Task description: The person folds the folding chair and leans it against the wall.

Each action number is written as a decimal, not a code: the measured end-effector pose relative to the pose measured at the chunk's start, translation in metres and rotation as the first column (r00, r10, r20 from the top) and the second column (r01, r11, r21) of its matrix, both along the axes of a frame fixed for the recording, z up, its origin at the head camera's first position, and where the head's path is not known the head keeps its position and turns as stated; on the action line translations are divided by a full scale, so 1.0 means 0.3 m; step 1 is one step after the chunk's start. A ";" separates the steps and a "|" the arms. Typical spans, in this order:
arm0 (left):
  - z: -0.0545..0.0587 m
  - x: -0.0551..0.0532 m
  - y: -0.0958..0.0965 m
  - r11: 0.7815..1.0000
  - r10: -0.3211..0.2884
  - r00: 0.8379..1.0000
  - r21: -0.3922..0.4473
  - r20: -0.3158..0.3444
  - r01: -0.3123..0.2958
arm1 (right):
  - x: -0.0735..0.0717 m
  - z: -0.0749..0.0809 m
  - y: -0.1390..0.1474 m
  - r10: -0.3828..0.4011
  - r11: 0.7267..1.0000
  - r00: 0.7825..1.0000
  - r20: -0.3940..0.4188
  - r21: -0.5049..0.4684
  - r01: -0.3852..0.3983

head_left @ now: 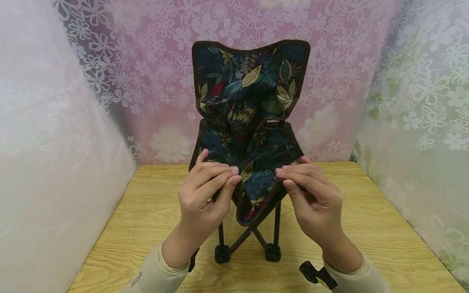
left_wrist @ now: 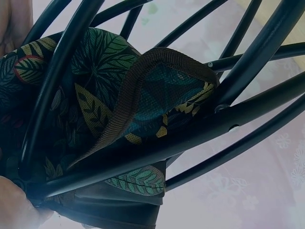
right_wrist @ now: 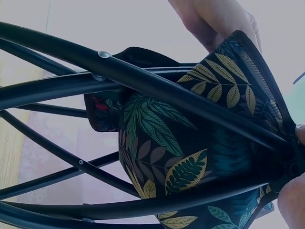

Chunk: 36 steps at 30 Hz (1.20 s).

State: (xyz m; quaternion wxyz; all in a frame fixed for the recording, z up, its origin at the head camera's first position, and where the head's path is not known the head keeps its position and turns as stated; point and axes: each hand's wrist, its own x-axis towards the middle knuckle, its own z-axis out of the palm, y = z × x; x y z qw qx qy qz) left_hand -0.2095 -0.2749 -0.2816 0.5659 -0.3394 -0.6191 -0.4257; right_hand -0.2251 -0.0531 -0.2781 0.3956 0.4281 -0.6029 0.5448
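Observation:
A small folding camp chair (head_left: pixel 250 81) with dark leaf-print fabric and brown edging stands upright on the table, its backrest at the far side. My left hand (head_left: pixel 205 191) pinches the front left corner of its seat, thumb against fingertips. On the other side my right hand (head_left: pixel 315 195) grips the front right corner the same way. Between the hands the seat fabric (head_left: pixel 253 195) sags into a pointed fold. Crossed black tube legs (right_wrist: pixel 143 90) run from the seat in the right wrist view. The left wrist view shows the underside fabric (left_wrist: pixel 100 57) behind the tubes.
The chair's black plastic feet (head_left: pixel 272 252) rest on the wood-grain table (head_left: pixel 154 228). A pink flowered curtain (head_left: pixel 161 61) hangs close behind it. Pale sheets (head_left: pixel 51 162) flank both sides. A black wrist strap piece (head_left: pixel 316 274) juts from the right sleeve.

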 end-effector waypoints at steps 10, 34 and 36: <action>0.018 -0.003 0.009 1.000 -0.001 1.000 -0.007 -0.013 0.001 | -0.004 0.012 -0.021 -0.001 1.000 1.000 -0.004 0.009 0.001; 0.061 0.014 0.055 0.998 -0.012 1.000 -0.067 -0.016 0.011 | 0.022 0.041 -0.087 -0.061 0.997 0.998 -0.028 0.043 0.062; 0.062 0.015 0.057 0.997 -0.013 1.000 -0.072 -0.005 0.012 | 0.024 0.043 -0.088 -0.069 0.996 0.997 -0.038 0.054 0.071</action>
